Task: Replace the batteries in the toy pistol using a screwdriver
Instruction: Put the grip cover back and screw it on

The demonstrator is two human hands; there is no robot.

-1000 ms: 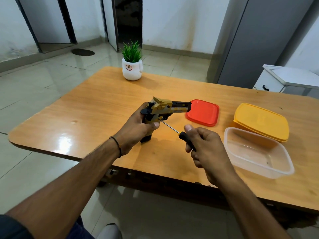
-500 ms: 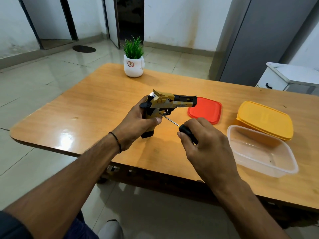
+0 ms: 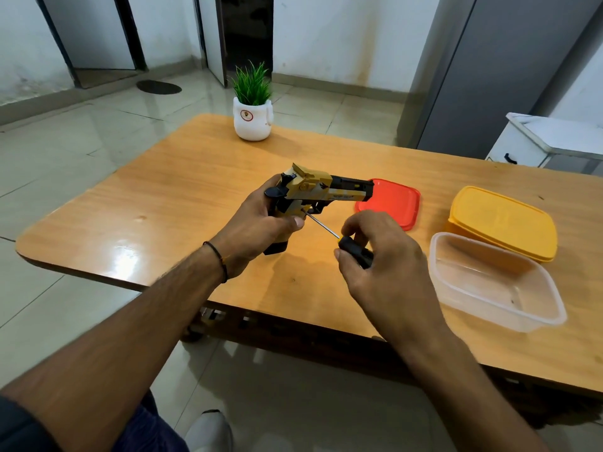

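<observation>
A yellow and black toy pistol (image 3: 321,190) stands upright with its grip base on the wooden table (image 3: 182,203), barrel pointing right. My left hand (image 3: 261,228) grips the pistol's handle. A screwdriver (image 3: 346,243) with a black handle and thin metal shaft has its tip against the side of the pistol's grip. My right hand (image 3: 385,272) pinches the screwdriver's handle between thumb and fingertips. No batteries are visible.
A red lid (image 3: 396,203) lies flat behind the pistol's muzzle. A yellow-lidded box (image 3: 502,221) sits at the right, with a clear plastic container (image 3: 496,282) in front of it. A small potted plant (image 3: 253,109) stands at the table's far edge.
My right hand's fingers have shifted round the screwdriver handle, as in turning it. The tip stays at the pistol's grip, and my left hand keeps its hold.
</observation>
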